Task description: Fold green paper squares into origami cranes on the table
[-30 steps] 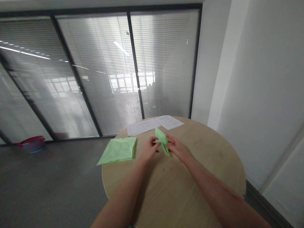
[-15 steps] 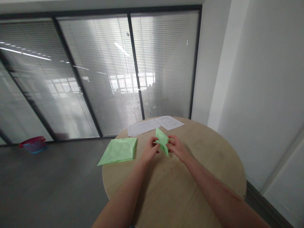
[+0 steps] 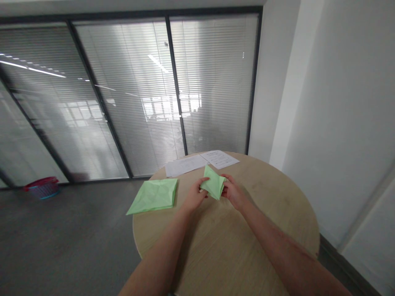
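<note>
Both hands meet over the far middle of the round wooden worktop (image 3: 234, 246), and between them sits a small folded piece of green paper (image 3: 213, 183), lifted a little off the surface. The left hand (image 3: 194, 196) is closed on the paper's left edge, thumb and fingertips pinching it, the rest of the fingers curled in. The right hand (image 3: 232, 191) is closed on the paper's right side in the same way, its fingers partly hidden behind the fold. The paper stands tilted, one pointed corner rising away from the person and its lower corner pointing down between the two thumbs. To the left of the left hand, well apart from it, a larger creased green sheet (image 3: 153, 195) lies flat with one corner hanging past the worktop's rim. Beyond the hands, at the far edge, two white printed sheets (image 3: 201, 161) lie side by side, just overlapping. Far off to the left, on the grey floor (image 3: 61, 242), stands a small red basket (image 3: 42, 187) before the glass wall with blinds (image 3: 129, 102).
</note>
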`<move>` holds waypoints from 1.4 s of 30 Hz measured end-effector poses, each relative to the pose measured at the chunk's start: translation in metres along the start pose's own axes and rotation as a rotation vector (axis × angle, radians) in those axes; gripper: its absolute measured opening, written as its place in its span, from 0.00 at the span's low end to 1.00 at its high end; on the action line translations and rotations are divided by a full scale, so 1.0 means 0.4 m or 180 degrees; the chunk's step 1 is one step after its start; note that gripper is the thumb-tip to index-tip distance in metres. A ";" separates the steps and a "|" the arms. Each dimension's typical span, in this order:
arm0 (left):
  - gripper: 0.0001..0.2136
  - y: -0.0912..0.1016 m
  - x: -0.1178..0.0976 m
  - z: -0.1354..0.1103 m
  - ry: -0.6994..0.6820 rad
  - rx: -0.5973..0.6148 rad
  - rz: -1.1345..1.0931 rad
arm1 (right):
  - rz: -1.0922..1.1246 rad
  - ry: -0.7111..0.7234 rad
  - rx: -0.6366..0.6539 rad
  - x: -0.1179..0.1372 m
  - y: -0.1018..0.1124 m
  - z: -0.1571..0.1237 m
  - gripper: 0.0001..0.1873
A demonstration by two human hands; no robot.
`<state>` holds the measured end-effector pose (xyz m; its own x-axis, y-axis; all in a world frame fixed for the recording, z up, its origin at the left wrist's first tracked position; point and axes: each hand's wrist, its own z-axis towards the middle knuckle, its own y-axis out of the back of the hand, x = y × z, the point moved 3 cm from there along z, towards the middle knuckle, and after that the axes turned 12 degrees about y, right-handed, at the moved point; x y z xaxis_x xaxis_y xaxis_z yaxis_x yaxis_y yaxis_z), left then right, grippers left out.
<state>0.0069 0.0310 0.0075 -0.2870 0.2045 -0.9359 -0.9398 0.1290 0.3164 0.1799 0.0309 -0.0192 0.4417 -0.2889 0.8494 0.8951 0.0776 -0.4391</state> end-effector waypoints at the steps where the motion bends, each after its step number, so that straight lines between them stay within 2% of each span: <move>1: 0.26 -0.001 -0.001 0.000 -0.0016 -0.0024 0.0053 | -0.0012 0.0010 0.0009 -0.001 0.000 0.001 0.25; 12: 0.23 -0.005 -0.008 0.000 -0.0003 -0.0149 0.0129 | -0.0440 0.0319 0.0090 0.010 -0.008 -0.011 0.26; 18: 0.23 0.001 -0.005 0.004 0.0015 -0.0272 0.0188 | -0.0866 0.0507 0.0215 -0.007 -0.014 -0.011 0.27; 25: 0.22 0.017 -0.014 0.007 -0.0278 -0.0571 0.0302 | -0.1364 0.0801 0.0182 -0.015 0.005 0.005 0.17; 30: 0.23 0.017 -0.014 0.009 -0.0474 -0.0492 0.0497 | -0.1551 0.1098 0.0086 -0.002 0.018 0.018 0.17; 34: 0.22 0.016 -0.011 0.009 -0.0564 -0.0368 0.0660 | -0.1567 0.1037 0.0116 0.000 0.021 0.016 0.17; 38: 0.17 0.018 -0.016 0.003 -0.0472 -0.0452 0.0757 | -0.1754 0.1043 0.0134 0.009 0.015 0.006 0.15; 42: 0.18 0.020 -0.021 -0.003 -0.0278 -0.0545 0.0728 | -0.1835 0.1058 0.0088 0.018 0.008 0.002 0.15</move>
<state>0.0017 0.0291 0.0177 -0.4849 0.2931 -0.8240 -0.8723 -0.0941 0.4798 0.1859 0.0300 -0.0142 -0.1466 -0.5699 0.8085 0.9855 -0.1543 0.0700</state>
